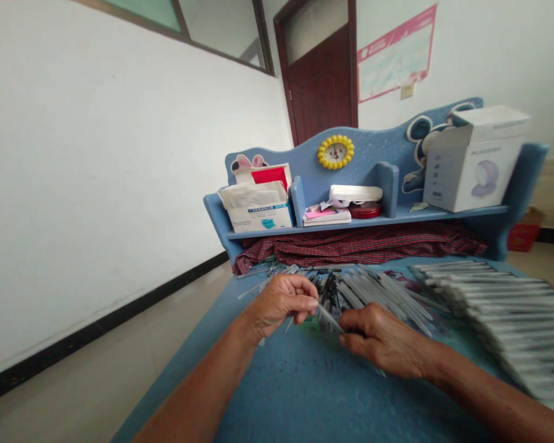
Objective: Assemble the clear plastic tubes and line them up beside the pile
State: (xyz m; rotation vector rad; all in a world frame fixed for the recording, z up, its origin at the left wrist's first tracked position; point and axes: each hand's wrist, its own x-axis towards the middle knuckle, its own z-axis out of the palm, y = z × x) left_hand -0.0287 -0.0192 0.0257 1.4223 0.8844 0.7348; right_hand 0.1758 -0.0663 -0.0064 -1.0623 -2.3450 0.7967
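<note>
Left hand (289, 300): closed, fingertips pinching slim tube (329, 318) | Right hand (381, 339): closed on tube's lower part | Technique: light, coaxial grip advisable

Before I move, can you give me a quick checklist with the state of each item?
1. Left hand grips the tube: ok, fingers pinch one end.
2. Right hand grips it too: ok, at the other end.
3. Tube's inside: cannot tell, too small.
4. Loose tubes gathered: not ok, spread out beyond the hands.
5. Right forearm off the pile: cannot tell, they overlap in view.
</note>
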